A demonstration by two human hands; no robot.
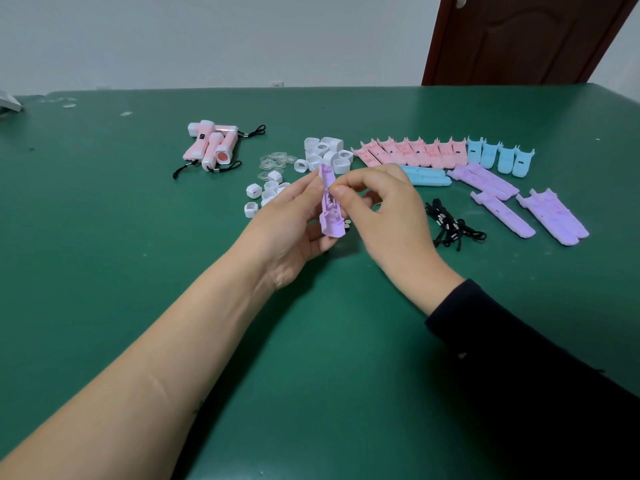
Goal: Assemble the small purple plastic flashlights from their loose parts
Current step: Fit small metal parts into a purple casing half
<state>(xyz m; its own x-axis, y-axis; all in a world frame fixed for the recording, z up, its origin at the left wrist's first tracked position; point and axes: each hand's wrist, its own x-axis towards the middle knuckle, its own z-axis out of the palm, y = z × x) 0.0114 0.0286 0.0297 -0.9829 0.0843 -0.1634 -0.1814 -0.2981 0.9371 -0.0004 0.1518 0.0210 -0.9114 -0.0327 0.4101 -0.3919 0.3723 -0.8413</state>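
Observation:
My left hand [291,223] grips a purple flashlight half-shell [330,216] upright above the green table [104,237], its open inside facing me with small metal parts seated in it. My right hand [384,209] is at the shell's upper middle, thumb and forefinger pinched together against its inside; what they pinch is too small to tell. More purple half-shells [485,180] lie at the right, with another group [554,216] further right. Small button cells [347,222] lie just behind the held shell.
White caps [325,154] and smaller white rings [263,195] lie behind my hands, next to clear lenses [275,162]. Pink shells [412,152], blue shells [502,157], black lanyards [450,226] and finished pink flashlights [214,145] lie around.

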